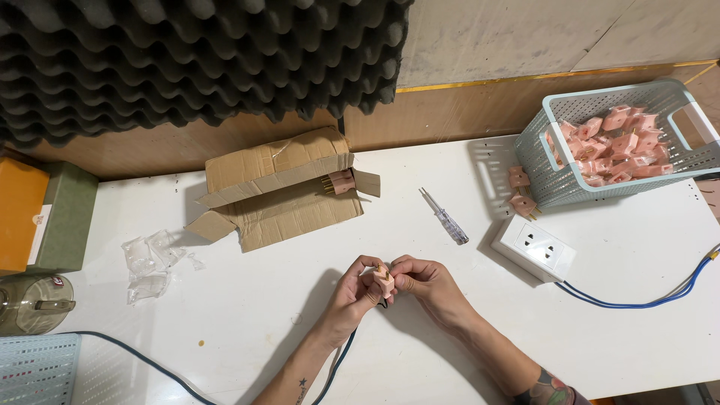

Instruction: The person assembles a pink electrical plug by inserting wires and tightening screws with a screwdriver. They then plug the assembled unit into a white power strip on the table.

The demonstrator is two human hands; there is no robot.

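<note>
My hands: my left hand [352, 289] and right hand [424, 281] meet just above the near part of the table [247, 315], fingers of both curled shut around one small pink plug [384, 279].
Plug in hand: held upright between my fingertips, a dark cable [337, 364] hanging from it toward me.
Beside my hands: a white socket block [534, 249] with a blue lead [637, 304] lies to the right, not touched; a small screwdriver [446, 217] lies just beyond my fingers.
Left side: scraps of clear plastic wrap [150, 266].
Further back: an opened cardboard box [277, 187] with one pink plug at its mouth.
Far right: a pale blue basket [570, 187] heaped with pink plugs [615, 142], two more lying outside it.
Progress: I judge this one piece is mid-handling; which plugs are finished I cannot tell.
</note>
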